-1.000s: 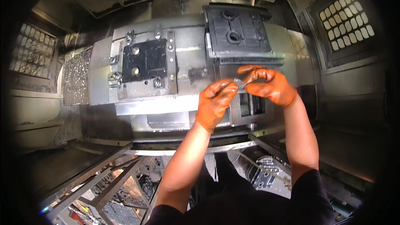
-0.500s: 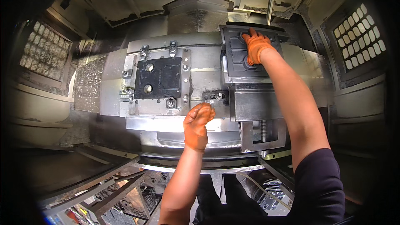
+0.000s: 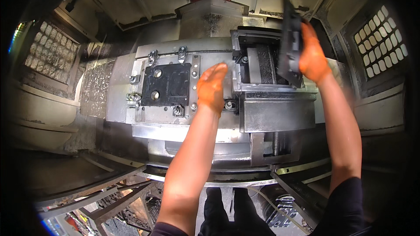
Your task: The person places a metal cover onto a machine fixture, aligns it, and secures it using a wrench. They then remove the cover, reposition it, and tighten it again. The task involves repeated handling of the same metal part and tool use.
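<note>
Head view: the right hand [image 3: 313, 57], in an orange glove, grasps a dark plate [image 3: 288, 43] by its right side, holding it steeply on edge above the right part of an open vise [image 3: 278, 113]. Blur hides whether its lower corner touches the frame. The left hand [image 3: 211, 87], gloved alike, reaches far over the middle of the metal bed [image 3: 214, 54], its fingers nearly straight; whether they pinch anything small, I cannot tell.

The step in hand looks to be shifting the plate at the vise; the next move probably calls for a firm grip and a level turn, keeping its edges off the frame.

The plate looks rigid, matt and ribbed on its right face. The vise is blocky grey metal with a rectangular opening, dark chips inside and a threaded screw [image 3: 275, 143] at its near end. To the left, a flat black plate [image 3: 177, 81] with two round holes lies among bolted clamps [image 3: 178, 110].
</note>
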Demonstrator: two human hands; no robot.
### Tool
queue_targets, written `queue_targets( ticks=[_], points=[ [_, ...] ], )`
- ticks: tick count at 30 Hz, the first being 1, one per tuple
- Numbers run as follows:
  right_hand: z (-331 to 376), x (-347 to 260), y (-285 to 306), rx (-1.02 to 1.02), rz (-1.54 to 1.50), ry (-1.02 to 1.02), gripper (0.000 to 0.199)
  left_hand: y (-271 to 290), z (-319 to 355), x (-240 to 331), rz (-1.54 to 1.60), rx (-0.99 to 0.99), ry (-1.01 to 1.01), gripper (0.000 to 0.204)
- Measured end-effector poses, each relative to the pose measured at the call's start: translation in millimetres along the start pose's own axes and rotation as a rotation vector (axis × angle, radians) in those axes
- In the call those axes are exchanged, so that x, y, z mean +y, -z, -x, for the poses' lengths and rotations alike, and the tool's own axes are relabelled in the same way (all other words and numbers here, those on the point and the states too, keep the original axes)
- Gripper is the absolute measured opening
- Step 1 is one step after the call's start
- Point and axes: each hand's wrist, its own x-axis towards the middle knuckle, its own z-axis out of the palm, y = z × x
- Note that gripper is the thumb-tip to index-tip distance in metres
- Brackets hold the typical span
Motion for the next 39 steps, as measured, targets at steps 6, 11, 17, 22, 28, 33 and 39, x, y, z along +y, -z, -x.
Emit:
queue_targets(
  ticks=[6,11,17,22,28,33,39],
  points=[
    [39.6,-62.5,80.9,0.186,-0.365,-0.229,0.096,-76.5,-79.7,1.4,0.011,0.000,-0.043,0.030],
    [53.6,-80.3,102.2,0.214,-0.320,-0.179,0.095,-82.4,-151.9,-24.8,-0.236,0.012,-0.226,0.029],
    [63.1,-75.4,111.3,0.195,-0.296,-0.305,0.091,-110.9,-143.6,-26.9,-0.469,0.147,-0.139,0.030],
    [54.9,-84.8,101.2,0.218,-0.256,-0.229,0.087,-65.4,-207.8,-70.8,-0.742,0.138,-0.364,0.031],
    [57.2,-80.1,95.8,0.269,-0.257,-0.066,0.089,-101.1,-179.4,-59.2,-0.623,0.349,-0.099,0.068],
    [63.2,-82.5,88.2,0.210,-0.455,-0.154,0.093,-92.8,-190.5,-61.8,-0.609,0.223,0.083,0.088],
    [54.4,-84.8,86.8,0.220,-0.316,-0.053,0.094,-80.5,-203.7,-74.5,-0.497,0.078,0.122,0.093]
  ],
)
